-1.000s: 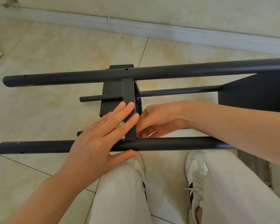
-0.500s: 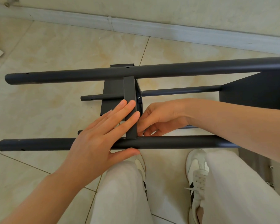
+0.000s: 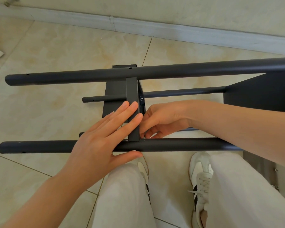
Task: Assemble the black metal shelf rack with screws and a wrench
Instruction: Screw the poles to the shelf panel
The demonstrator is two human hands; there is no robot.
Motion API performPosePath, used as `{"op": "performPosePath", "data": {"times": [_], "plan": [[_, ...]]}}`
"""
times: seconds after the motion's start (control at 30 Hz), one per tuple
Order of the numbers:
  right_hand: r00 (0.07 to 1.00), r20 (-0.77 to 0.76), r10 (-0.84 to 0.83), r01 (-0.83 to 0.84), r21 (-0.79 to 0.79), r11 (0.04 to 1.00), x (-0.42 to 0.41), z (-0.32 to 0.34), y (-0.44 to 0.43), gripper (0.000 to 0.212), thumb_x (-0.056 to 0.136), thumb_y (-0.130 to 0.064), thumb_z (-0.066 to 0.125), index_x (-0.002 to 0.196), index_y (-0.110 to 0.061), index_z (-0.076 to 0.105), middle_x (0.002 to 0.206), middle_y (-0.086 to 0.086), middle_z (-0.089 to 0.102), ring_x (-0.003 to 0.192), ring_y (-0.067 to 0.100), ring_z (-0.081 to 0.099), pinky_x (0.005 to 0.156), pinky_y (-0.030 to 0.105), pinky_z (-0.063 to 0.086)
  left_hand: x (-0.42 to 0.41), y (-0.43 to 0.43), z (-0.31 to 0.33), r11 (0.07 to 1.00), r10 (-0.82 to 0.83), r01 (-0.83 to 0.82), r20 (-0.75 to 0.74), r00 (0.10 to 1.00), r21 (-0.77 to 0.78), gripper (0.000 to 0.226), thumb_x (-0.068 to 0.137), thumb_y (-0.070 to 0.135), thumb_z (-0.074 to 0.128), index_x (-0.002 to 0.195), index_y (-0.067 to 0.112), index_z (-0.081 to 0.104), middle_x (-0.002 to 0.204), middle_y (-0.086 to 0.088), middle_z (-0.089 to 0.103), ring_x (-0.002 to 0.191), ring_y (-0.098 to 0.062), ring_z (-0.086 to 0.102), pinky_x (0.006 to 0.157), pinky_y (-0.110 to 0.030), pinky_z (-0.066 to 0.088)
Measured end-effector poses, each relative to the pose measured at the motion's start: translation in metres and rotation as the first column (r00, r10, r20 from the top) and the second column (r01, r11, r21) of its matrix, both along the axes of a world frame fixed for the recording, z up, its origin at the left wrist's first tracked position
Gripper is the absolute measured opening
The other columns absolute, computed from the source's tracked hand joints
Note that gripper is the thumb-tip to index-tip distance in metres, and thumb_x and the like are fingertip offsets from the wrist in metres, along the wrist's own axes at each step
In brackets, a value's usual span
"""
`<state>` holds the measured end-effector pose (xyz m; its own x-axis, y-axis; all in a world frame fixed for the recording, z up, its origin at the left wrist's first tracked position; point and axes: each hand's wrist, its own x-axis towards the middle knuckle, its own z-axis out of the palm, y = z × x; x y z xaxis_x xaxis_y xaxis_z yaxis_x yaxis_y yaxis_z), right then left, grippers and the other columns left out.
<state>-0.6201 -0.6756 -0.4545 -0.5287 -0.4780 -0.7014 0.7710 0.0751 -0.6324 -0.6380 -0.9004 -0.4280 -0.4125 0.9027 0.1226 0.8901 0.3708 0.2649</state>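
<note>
Shelf edge (image 3: 132, 91) unchanged under left grip (image 3: 95, 142)

Indoor room, most likely a home. Under you are glossy beige floor tiles (image 3: 59, 51), marbled, with thin grout lines. At the far edge a pale baseboard (image 3: 171, 32) runs along a plain off-white wall (image 3: 187, 9). There is no bench: you work straight on the floor, with the black rack frame (image 3: 187, 71) lying on its side across the tiles. Your white sneakers (image 3: 200, 176) and light trousers (image 3: 125, 195) are everyday clothes, not work gear. The light is soft and even.
</note>
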Motion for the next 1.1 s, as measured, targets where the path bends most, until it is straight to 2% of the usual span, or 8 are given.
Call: {"op": "performPosePath", "data": {"times": [0.1,0.27,0.37,0.47,0.67,0.83,0.97,1.1], "plan": [[1.000,-0.007,0.007,-0.007,0.015,1.000,0.0007,0.0007,-0.0014,0.011,0.091,-0.009,0.065,0.083,-0.006,0.073,0.080,0.007,0.068,0.073,0.016,0.060,0.078,0.029,0.054,0.0002,-0.0006,-0.0004,1.000,0.000,0.000,-0.004,1.000,0.005,0.072,0.091,0.060,0.049,0.150,0.019,0.040,0.161,0.001,0.033,0.152,-0.012,0.022,0.122,-0.022,0.017],[1.000,-0.020,0.010,-0.010,-0.027,1.000,0.0017,0.0001,-0.0005,0.013,0.094,-0.009,0.062,0.099,-0.002,0.071,0.096,0.010,0.068,0.087,0.022,0.059,0.086,0.035,0.055,-0.0009,0.0002,-0.0006,1.000,-0.002,0.002,-0.001,1.000,0.007,0.073,0.090,0.059,0.051,0.150,0.019,0.040,0.161,0.001,0.033,0.152,-0.012,0.021,0.122,-0.023,0.016],[0.999,-0.042,0.022,-0.021,0.021,1.000,-0.0009,0.0005,-0.0021,0.012,0.092,-0.010,0.064,0.085,-0.008,0.074,0.081,0.005,0.069,0.074,0.016,0.059,0.077,0.028,0.055,-0.0016,0.0010,0.0000,1.000,0.002,-0.002,-0.003,1.000,0.013,0.072,0.090,0.059,0.050,0.150,0.019,0.040,0.161,0.001,0.032,0.152,-0.011,0.021,0.122,-0.022,0.016],[0.997,-0.070,0.042,-0.036,0.082,0.996,-0.0034,-0.0003,-0.0025,0.026,0.091,-0.012,0.066,0.067,-0.016,0.075,0.071,0.001,0.068,0.062,0.011,0.059,0.070,0.025,0.053,-0.0024,0.0015,-0.0004,1.000,0.004,-0.004,-0.011,1.000,0.014,0.072,0.090,0.059,0.050,0.149,0.019,0.041,0.161,0.001,0.033,0.152,-0.011,0.022,0.122,-0.022,0.016],[0.999,-0.012,0.044,-0.044,0.011,0.999,-0.0046,0.0043,0.0035,0.012,0.092,-0.016,0.066,0.095,-0.008,0.074,0.101,0.009,0.072,0.089,0.021,0.064,0.085,0.035,0.056,-0.0059,0.0020,-0.0009,1.000,-0.001,0.001,-0.006,1.000,0.014,0.072,0.090,0.058,0.052,0.150,0.019,0.040,0.161,0.001,0.032,0.152,-0.012,0.022,0.122,-0.023,0.018],[0.999,-0.036,0.028,-0.025,0.074,0.997,-0.0065,0.0036,0.0005,0.011,0.090,-0.011,0.066,0.081,-0.009,0.073,0.077,0.003,0.070,0.072,0.015,0.058,0.077,0.029,0.054,-0.0067,0.0020,-0.0009,1.000,0.002,-0.001,-0.011,1.000,0.011,0.073,0.090,0.058,0.053,0.151,0.019,0.040,0.162,0.001,0.032,0.152,-0.012,0.022,0.122,-0.021,0.017],[0.999,-0.032,0.038,-0.035,0.095,0.995,-0.0063,0.0043,0.0012,0.010,0.090,-0.016,0.067,0.090,-0.008,0.073,0.086,0.005,0.072,0.079,0.017,0.059,0.081,0.031,0.054,-0.0062,0.0026,-0.0011,1.000,0.002,-0.002,-0.013,1.000,0.008,0.073,0.090,0.059,0.050,0.150,0.020,0.039,0.161,0.001,0.032,0.152,-0.011,0.021,0.122,-0.017,0.014],[0.999,-0.022,0.033,-0.033,0.003,0.999,-0.0042,0.0063,0.0046,0.011,0.092,-0.012,0.064,0.094,-0.009,0.074,0.096,0.007,0.073,0.090,0.021,0.064,0.086,0.035,0.056,-0.0067,0.0019,-0.0009,1.000,0.004,-0.004,-0.011,1.000,0.004,0.073,0.090,0.059,0.052,0.150,0.020,0.040,0.161,0.001,0.032,0.152,-0.011,0.022,0.122,-0.019,0.016]]}}
